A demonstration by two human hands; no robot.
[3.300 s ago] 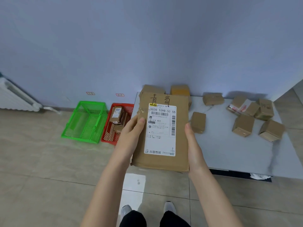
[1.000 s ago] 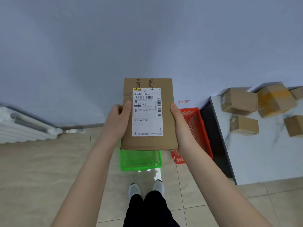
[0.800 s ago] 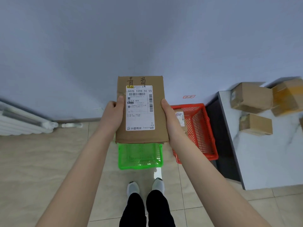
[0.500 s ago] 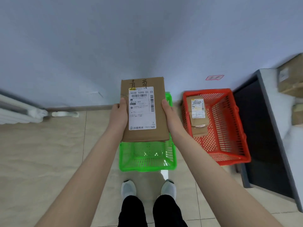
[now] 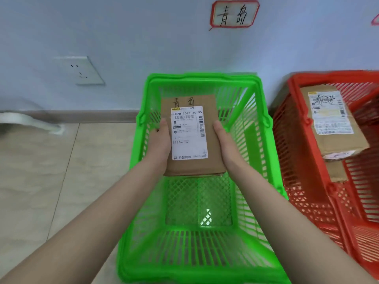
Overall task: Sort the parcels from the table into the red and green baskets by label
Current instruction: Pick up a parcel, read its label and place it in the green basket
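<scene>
Basket (image 5: 260, 111), parcel (image 5: 189, 133) between left grip (image 5: 160, 142), right grip (image 5: 224, 140)

I count two plastic mesh baskets: one green basket (image 5: 202, 77), one red basket (image 5: 291, 140) right of it. Three brown cardboard parcels: one held parcel (image 5: 192, 167) over the green basket, a top parcel (image 5: 338, 144) and lower parcel (image 5: 336, 172) right of it.

held parcel (image 5: 192, 138): flat brown cardboard, white shipping label up, black handwriting at its far edge; held level between left hand (image 5: 160, 142) and right hand (image 5: 224, 142), inside the green basket's walls near its far end.
green basket (image 5: 264, 124): slatted plastic, upright on the floor, mesh bottom bare.
red basket (image 5: 287, 130): just right of the green basket, upright.
labelled parcel (image 5: 332, 124): brown, label up, in the red basket, lying on another brown parcel (image 5: 336, 172).
</scene>
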